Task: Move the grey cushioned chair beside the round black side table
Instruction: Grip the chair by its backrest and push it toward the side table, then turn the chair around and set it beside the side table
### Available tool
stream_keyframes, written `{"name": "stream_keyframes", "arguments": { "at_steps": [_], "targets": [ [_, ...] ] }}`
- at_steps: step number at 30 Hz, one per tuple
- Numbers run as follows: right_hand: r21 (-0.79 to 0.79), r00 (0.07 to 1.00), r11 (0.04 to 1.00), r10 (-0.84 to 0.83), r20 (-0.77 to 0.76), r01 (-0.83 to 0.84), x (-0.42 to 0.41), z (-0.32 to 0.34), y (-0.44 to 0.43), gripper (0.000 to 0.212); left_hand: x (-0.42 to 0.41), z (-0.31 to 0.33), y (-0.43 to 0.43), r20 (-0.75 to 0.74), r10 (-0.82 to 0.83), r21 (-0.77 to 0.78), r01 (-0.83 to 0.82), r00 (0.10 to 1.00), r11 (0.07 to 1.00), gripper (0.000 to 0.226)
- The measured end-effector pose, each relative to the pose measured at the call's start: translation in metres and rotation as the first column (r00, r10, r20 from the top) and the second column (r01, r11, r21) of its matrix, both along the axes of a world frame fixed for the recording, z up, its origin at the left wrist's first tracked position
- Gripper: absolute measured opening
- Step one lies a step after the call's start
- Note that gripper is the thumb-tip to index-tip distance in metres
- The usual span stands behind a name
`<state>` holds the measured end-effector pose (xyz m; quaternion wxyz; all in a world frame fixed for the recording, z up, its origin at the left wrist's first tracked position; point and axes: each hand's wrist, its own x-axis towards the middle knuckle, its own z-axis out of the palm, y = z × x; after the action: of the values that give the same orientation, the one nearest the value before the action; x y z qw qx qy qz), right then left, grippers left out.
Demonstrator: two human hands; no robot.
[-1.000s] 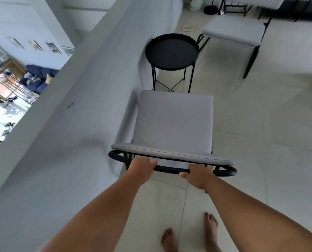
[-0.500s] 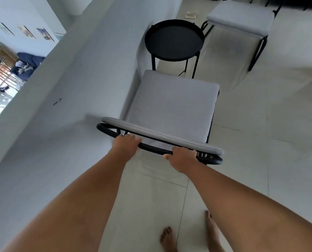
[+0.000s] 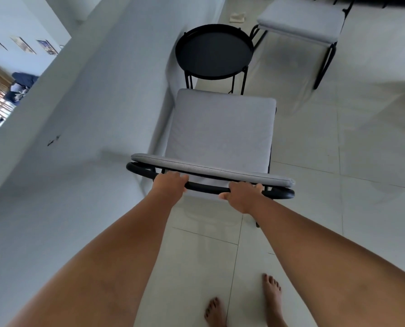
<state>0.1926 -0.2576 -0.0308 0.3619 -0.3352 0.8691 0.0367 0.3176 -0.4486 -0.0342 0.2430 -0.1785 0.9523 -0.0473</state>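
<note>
The grey cushioned chair (image 3: pixel 221 131) stands along the low wall (image 3: pixel 83 128), its seat front just beside the round black side table (image 3: pixel 214 51). A second grey chair (image 3: pixel 300 18) stands beyond the table. Left hand (image 3: pixel 168 186) and right hand (image 3: pixel 241 195), arms extended, have fingers wrapped around the black backrest rail (image 3: pixel 206 188).

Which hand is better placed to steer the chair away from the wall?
Probably the left hand. It grips the chair frame on the side next to the wall; the right hand sits near the middle.

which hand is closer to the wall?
Left. The left hand grips the chair's black back rail on the side by the wall; the right hand grips it further right.
</note>
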Motion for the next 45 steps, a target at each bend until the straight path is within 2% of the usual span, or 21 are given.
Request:
{"name": "stream_keyframes", "arguments": {
  "at_steps": [3,5,8,14,20,25,33,39,45],
  "targets": [
    [-0.065,0.999,0.997,-0.039,0.038,0.041,-0.006,0.009,0.003,0.058,-0.001,0.005,0.005,0.012,0.078,0.044,-0.079,0.997,0.996,0.023],
    [-0.112,1.0,0.993,-0.025,-0.014,0.023,-0.014,0.02,0.005,0.058,-0.004,0.014,0.008,0.006,0.157,0.102,-0.157,0.988,0.982,0.028],
    [-0.161,0.996,0.987,-0.029,-0.084,0.015,-0.032,0.04,0.014,0.054,-0.016,0.035,0.015,-0.107,0.252,0.192,-0.229,0.962,0.954,0.035],
    [-0.18,0.97,0.98,-0.127,-0.207,0.09,-0.072,0.081,0.052,0.041,-0.066,0.089,0.051,-0.369,0.156,0.136,-0.113,0.916,0.984,0.028],
    [-0.246,0.925,0.954,-0.243,-0.294,0.172,-0.135,0.124,0.105,0.035,-0.154,0.135,0.098,-0.464,0.061,0.064,-0.036,0.884,0.997,0.023],
    [-0.247,0.91,0.951,-0.263,-0.32,0.188,-0.217,0.145,0.14,0.036,-0.24,0.146,0.133,-0.417,0.048,0.033,-0.038,0.908,0.999,0.022],
    [-0.192,0.92,0.969,-0.215,-0.328,0.158,-0.354,0.156,0.209,0.035,-0.381,0.15,0.194,-0.212,0.108,0.037,-0.103,0.971,0.994,0.02],
    [-0.228,0.9,0.952,-0.276,-0.338,0.206,-0.461,0.162,0.244,0.034,-0.492,0.16,0.225,-0.222,0.091,0.064,-0.078,0.971,0.995,0.018],
    [-0.239,0.871,0.935,-0.337,-0.358,0.263,-0.6,0.166,0.247,0.034,-0.641,0.17,0.221,-0.224,0.033,0.04,-0.024,0.974,0.999,0.022]
  ]
}}
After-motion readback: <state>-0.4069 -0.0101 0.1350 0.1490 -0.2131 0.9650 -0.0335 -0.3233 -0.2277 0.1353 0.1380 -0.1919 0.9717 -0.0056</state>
